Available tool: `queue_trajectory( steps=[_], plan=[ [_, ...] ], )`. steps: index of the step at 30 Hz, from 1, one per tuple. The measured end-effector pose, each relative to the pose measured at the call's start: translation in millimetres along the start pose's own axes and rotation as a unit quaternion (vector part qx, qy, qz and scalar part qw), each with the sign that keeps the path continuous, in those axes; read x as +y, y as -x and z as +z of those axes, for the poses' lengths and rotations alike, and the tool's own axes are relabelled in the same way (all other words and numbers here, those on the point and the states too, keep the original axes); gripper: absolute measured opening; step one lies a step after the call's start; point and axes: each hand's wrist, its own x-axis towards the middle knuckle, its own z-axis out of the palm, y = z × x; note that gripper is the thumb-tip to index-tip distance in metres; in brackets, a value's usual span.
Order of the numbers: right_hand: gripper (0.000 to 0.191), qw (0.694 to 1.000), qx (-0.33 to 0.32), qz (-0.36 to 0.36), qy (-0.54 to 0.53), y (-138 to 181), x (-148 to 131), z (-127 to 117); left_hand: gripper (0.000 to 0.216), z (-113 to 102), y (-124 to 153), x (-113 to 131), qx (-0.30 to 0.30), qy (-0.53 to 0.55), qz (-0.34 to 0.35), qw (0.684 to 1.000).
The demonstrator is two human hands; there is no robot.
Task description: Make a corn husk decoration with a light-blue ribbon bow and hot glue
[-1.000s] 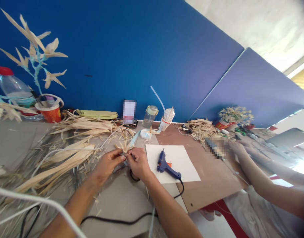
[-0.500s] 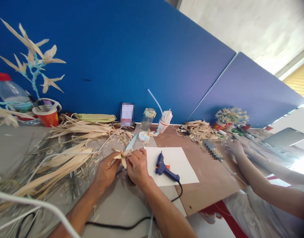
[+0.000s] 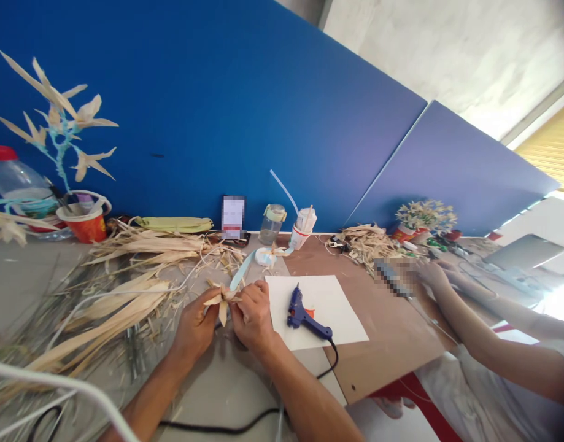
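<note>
Pinching a husk flower (image 3: 223, 301) between them above the near worktop (image 3: 217, 383), left hand (image 3: 193, 325) and right hand (image 3: 253, 313) are close together; likely light and brittle, it's best gripped by its base.

At lower centre, the left hand (image 3: 195, 324) and right hand (image 3: 254, 314) are holding a husk flower (image 3: 223, 302), a light-blue strip (image 3: 241, 272) rising above it. Right of centre, a blue glue gun (image 3: 300, 314) is lying on white paper (image 3: 346, 313). Dried husks (image 3: 141, 296) are spreading across lower left.
</note>
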Motion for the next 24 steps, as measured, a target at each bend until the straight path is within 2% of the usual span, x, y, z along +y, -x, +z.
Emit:
queue_trajectory(
  steps=[4,7,14,24],
  plan=[
    [0.028,1.000,0.015,-0.006,0.001,0.3,-1.3,2.3,0.017,1.6,1.2,-9.1,-0.010,-0.077,0.070,0.995],
    [0.028,1.000,0.018,0.005,0.003,0.8,-4.3,4.1,0.019,2.6,2.5,-13.8,-0.019,-0.126,0.095,0.987],
    [0.023,1.000,0.022,0.008,-0.008,0.7,-8.3,4.1,0.011,0.8,5.2,-21.6,-0.013,-0.146,0.084,0.986],
    [0.024,0.998,0.063,-0.010,-0.028,-1.6,-8.4,3.0,0.010,0.4,5.5,-28.5,-0.014,-0.126,0.092,0.988]
  ],
)
